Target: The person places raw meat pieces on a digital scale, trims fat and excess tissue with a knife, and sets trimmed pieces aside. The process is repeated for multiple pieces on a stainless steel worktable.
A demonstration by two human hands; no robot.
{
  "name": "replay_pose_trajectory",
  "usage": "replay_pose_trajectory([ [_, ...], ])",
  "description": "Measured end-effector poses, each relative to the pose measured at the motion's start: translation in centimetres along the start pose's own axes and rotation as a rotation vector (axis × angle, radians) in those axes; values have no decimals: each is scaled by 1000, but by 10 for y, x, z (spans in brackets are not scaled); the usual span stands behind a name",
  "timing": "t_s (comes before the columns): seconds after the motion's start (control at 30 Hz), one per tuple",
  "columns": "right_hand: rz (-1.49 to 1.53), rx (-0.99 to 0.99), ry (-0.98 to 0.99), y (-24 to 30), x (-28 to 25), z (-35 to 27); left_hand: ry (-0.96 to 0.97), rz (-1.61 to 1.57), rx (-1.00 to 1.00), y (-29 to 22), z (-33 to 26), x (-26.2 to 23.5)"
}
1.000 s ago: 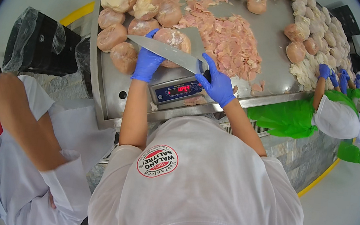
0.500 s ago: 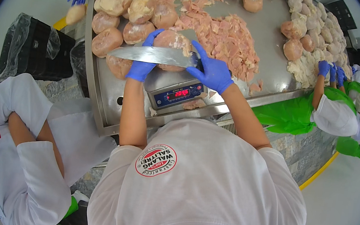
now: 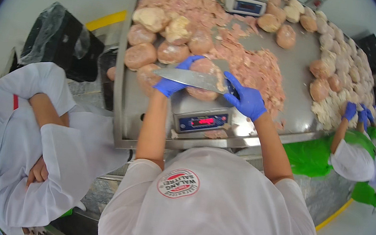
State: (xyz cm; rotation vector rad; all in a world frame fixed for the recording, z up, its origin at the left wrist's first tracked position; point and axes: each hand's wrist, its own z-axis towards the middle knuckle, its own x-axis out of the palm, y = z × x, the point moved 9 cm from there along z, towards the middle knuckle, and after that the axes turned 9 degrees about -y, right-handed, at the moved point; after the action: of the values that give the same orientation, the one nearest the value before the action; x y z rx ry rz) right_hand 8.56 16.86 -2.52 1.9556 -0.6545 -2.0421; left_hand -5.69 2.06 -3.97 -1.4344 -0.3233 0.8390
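Over a digital scale [image 3: 202, 121], my blue-gloved left hand [image 3: 171, 86] is closed around the left side of a round lump of pale pink meat [image 3: 202, 93]. My gloved right hand [image 3: 249, 103] grips the dark handle of a large knife, its fingers at the lump's right side. The wide knife blade [image 3: 192, 78] lies flat across the front of the meat, tip pointing left. The lump hides the scale's platform. Several round meat lumps [image 3: 173, 52] are piled left of my hands, and thin meat trimmings [image 3: 256, 69] spread behind and to the right.
The metal table [image 3: 285, 133] has a raised rim. A second scale [image 3: 243, 3] stands at the far side near a co-worker's gloved hand. Pale lumps [image 3: 343, 59] fill the right end, where co-workers in green aprons stand. Someone in white [image 3: 37, 145] stands close on my left.
My view has shifted, so the table sits lower and further right. My grip on meat and knife looks the same. A co-worker's far-left hand no longer holds a pale lump.
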Motion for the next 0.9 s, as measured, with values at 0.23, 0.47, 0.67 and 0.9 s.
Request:
replay_pose_trajectory([
  [0.23,-20,-45,-45,21,2,38,130,19,-40,2,11,2],
  [0.47,142,-18,-157,20,18,17,-246,3,-111,34,3,-25],
  [0.67,202,10,-148,-3,19,-4,-228,-35,-83,35,-1,-4],
  [0.9,106,-5,-63,21,15,29,-118,-76,-88,36,1,-11],
])
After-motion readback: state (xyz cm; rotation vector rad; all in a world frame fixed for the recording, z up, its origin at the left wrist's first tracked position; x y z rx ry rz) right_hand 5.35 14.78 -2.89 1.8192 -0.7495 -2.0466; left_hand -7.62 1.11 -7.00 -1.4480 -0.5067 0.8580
